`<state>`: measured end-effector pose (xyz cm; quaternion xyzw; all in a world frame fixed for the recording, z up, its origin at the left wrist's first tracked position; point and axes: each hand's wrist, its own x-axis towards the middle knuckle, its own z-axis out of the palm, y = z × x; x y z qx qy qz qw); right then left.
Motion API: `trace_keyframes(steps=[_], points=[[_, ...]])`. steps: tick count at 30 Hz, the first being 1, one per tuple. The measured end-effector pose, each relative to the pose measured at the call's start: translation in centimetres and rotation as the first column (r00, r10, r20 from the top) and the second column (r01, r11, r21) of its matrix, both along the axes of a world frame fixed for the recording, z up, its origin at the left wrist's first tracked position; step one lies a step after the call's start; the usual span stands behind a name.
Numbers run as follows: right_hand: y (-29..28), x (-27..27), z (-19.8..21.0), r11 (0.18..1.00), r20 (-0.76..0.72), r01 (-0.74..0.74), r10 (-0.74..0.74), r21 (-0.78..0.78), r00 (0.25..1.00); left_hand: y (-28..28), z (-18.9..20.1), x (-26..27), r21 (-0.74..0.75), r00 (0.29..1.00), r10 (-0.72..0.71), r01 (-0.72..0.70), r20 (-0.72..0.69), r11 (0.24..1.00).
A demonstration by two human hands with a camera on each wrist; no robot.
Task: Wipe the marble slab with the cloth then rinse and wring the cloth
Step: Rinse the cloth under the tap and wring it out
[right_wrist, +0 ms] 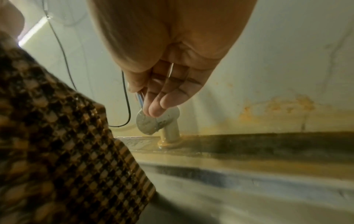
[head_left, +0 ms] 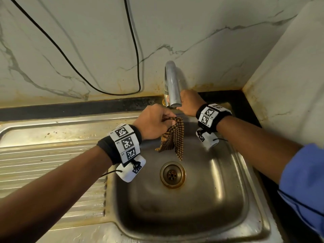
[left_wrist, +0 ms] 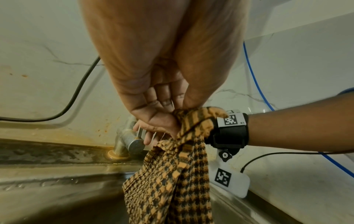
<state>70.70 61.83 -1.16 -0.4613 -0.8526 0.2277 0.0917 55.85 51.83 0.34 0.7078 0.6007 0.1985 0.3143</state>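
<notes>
A brown-and-orange checked cloth (head_left: 173, 137) (left_wrist: 172, 181) (right_wrist: 57, 151) hangs over the steel sink basin (head_left: 210, 199). My left hand (head_left: 168, 120) (left_wrist: 172, 110) pinches its top edge in curled fingers, just in front of the tap spout (head_left: 172, 85). My right hand (head_left: 184, 104) (right_wrist: 147, 100) reaches behind the spout. Its thumb and fingers pinch the thin lever of the tap handle (right_wrist: 153, 122) (left_wrist: 134, 144) at the tap's base. No water shows at the spout. The marble slab is out of view.
The drain (head_left: 172, 174) lies under the cloth. A ribbed drainboard (head_left: 52, 163) extends left of the basin. Marble walls (head_left: 210, 32) close in the back and right. A black cable (head_left: 136, 50) hangs on the back wall.
</notes>
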Motion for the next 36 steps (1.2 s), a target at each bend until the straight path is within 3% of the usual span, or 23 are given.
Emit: trace_keyframes(steps=[9, 13, 18, 22, 27, 29, 36], points=[[0.4, -0.8, 2.1, 0.988, 0.270, -0.146, 0.130, 0.039, 0.954, 0.1, -0.2, 0.7, 0.023, 0.999, 0.000, 0.001, -0.044, 1.000], [0.8, -1.2, 1.6, 0.991, 0.253, -0.132, 0.129, -0.005, 0.959, 0.1, 0.1, 0.9, 0.030, 0.997, 0.026, -0.024, -0.075, 0.999], [-0.4, 0.4, 0.1, 0.997, 0.113, -0.080, 0.081, -0.010, 0.990, -0.6, 0.2, 0.9, 0.052, 0.997, -0.011, 0.015, -0.080, 0.999], [-2.0, 3.0, -2.1, 0.989, -0.078, -0.042, 0.032, -0.143, 0.996, -0.9, -0.2, 0.6, 0.071, 0.996, -0.006, 0.012, -0.089, 0.997], [-5.2, 5.3, -2.8, 0.950, -0.349, -0.165, 0.065, -0.265, 0.935, -1.1, -0.2, 0.7, 0.094, 0.998, 0.035, -0.030, -0.060, 0.995], [-6.8, 5.2, -3.3, 0.930, -0.384, -0.137, -0.004, -0.340, 0.923, -1.2, -0.3, 0.8, 0.105, 0.997, 0.052, -0.047, -0.049, 0.993], [-8.2, 3.1, -4.9, 0.987, -0.412, 0.079, -0.130, -0.138, 0.902, -1.5, -0.6, 0.6, 0.062, 0.998, 0.034, -0.037, 0.048, 0.997]])
